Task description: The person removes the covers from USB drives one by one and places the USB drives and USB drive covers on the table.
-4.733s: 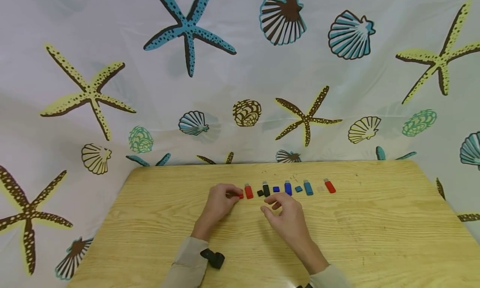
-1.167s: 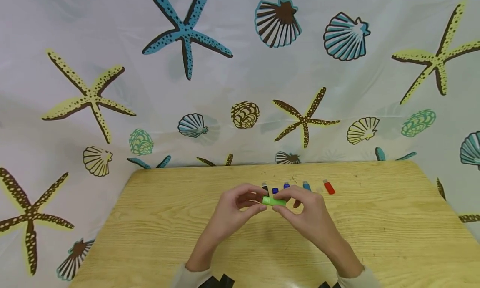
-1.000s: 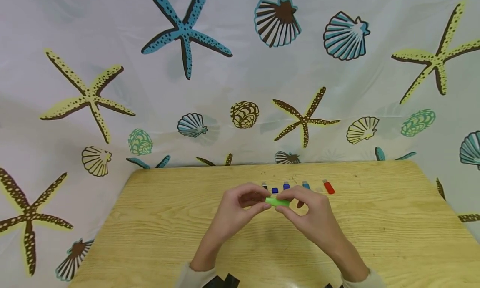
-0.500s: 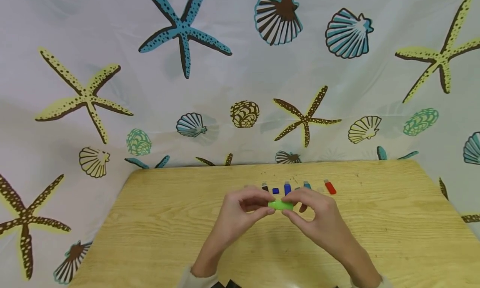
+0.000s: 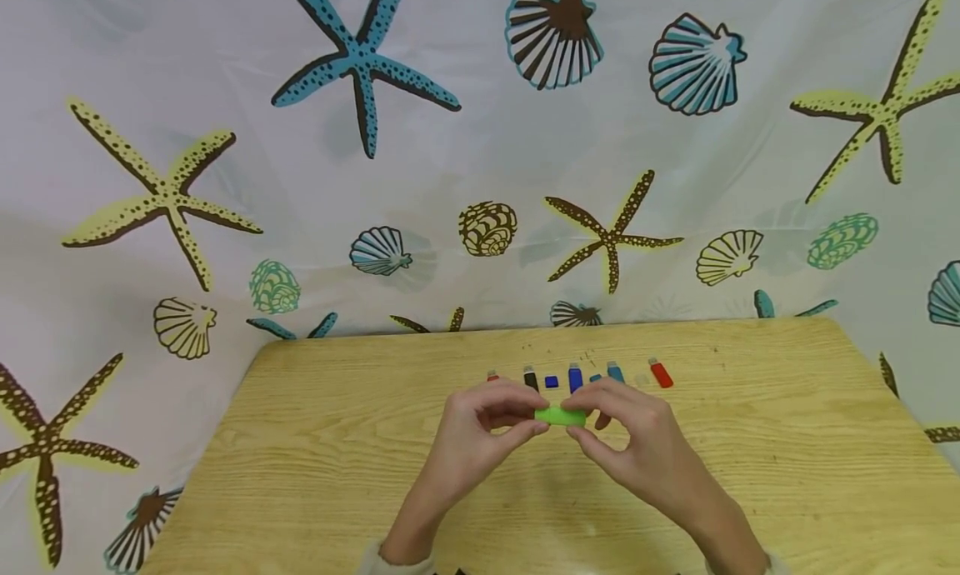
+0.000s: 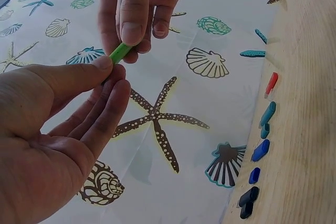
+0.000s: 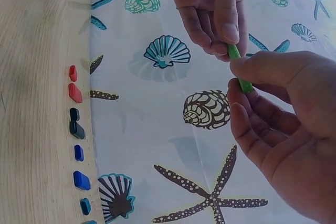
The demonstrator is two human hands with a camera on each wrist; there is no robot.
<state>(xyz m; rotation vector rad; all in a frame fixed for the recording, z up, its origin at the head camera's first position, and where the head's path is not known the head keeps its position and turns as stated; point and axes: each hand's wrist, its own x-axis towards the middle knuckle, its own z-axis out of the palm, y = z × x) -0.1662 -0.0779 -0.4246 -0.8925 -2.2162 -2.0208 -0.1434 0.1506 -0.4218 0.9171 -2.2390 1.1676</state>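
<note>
A green USB stick (image 5: 560, 416) is held level between both hands above the table. My left hand (image 5: 480, 429) pinches its left end between thumb and fingers. The other end is pinched by my right hand (image 5: 637, 437). In the left wrist view part of the green stick (image 6: 121, 52) shows between the fingertips; the rest is covered. Just behind the hands lie a black USB stick (image 5: 531, 377) and a blue USB stick (image 5: 575, 378), with a blue cap (image 5: 551, 382) between them. The left hand partly hides a red USB stick (image 5: 492, 376).
Farther right in the row are a teal cap (image 5: 596, 378), a teal USB stick (image 5: 615, 372), a pale cap (image 5: 641, 380) and another red USB stick (image 5: 660, 372). They lie on the wooden table (image 5: 337, 442). A sea-patterned cloth (image 5: 450, 167) hangs behind it.
At first the left hand was at the red cap and the right hand held nothing. Later both hands grip the green USB stick, which has since shifted slightly right and nearer the body.
</note>
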